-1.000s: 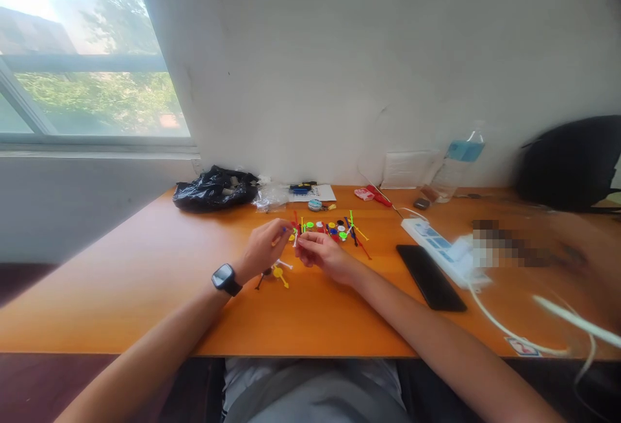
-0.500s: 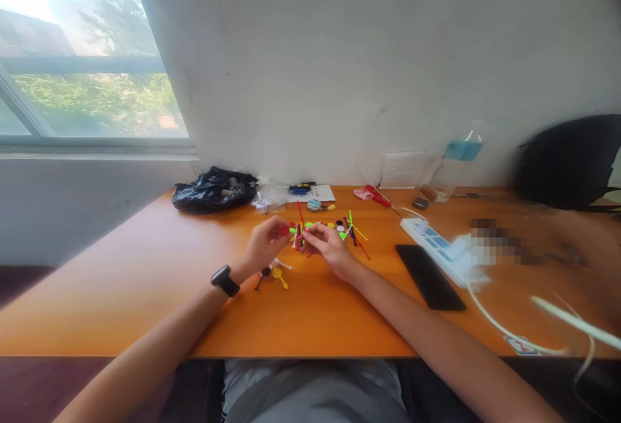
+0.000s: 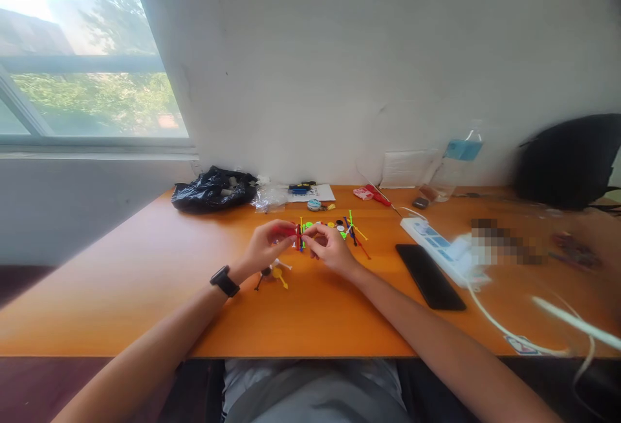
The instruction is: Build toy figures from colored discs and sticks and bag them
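My left hand [image 3: 266, 245] pinches a small red plastic piece [image 3: 297, 235] between thumb and fingers. Close against it, my right hand [image 3: 332, 247] has its thumb and fingertips pressed together at the same red piece; the exact grip is partly hidden. Behind the fingertips lie small coloured plastic discs [image 3: 340, 227] and thin sticks [image 3: 358, 237] in green, blue, yellow and red. Nearer me, below my left hand, a yellow disc piece [image 3: 277, 273] rests on the table beside a black one [image 3: 265, 271] and a white stick [image 3: 285, 266].
On the right are a black phone [image 3: 429, 277] and a white power strip [image 3: 431, 245] with cables. Along the wall stand a black plastic bag [image 3: 213, 191], a round tape measure-like item [image 3: 314, 205], a red-handled tool [image 3: 378, 196], a bottle [image 3: 463, 150] and a black bag [image 3: 567, 161].
My left hand has turned and brought its red piece to my right fingertips. The long red stick that stood upright between the hands no longer shows upright.
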### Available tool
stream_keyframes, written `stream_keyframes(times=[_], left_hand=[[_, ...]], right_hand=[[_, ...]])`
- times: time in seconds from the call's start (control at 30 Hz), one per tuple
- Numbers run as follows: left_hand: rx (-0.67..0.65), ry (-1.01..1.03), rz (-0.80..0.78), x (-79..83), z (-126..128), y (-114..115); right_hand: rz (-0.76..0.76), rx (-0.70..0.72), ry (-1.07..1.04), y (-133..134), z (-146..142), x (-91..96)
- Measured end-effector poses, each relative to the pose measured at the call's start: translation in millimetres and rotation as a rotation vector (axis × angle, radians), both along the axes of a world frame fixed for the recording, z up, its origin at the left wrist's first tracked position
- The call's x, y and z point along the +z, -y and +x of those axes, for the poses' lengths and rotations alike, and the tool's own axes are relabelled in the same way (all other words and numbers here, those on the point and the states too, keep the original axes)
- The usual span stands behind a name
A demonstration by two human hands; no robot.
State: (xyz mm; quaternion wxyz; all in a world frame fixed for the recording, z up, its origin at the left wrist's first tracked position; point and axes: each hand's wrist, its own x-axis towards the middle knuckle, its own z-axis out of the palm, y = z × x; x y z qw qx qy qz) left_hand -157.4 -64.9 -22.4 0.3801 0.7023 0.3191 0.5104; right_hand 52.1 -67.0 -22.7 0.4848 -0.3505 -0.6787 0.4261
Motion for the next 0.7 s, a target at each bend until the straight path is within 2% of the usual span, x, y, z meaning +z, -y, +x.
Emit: stream_keyframes(times=[0.27, 0.53, 0.7], left_hand=[[-0.019, 0.011, -0.009, 3.4, 0.0, 2.9], [-0.006, -0.022, 0.066, 1.9, -1.2, 2.6], [0.028, -0.074, 0.095, 3.0, -0.8, 4.2]], right_hand=[[0.187, -0.083, 0.134, 2.8, 4.1, 5.6], [0.466, -0.146, 0.328, 7.1, 7.6, 7.5], [0.540, -0.154, 0.382, 9.2, 9.9, 9.2]])
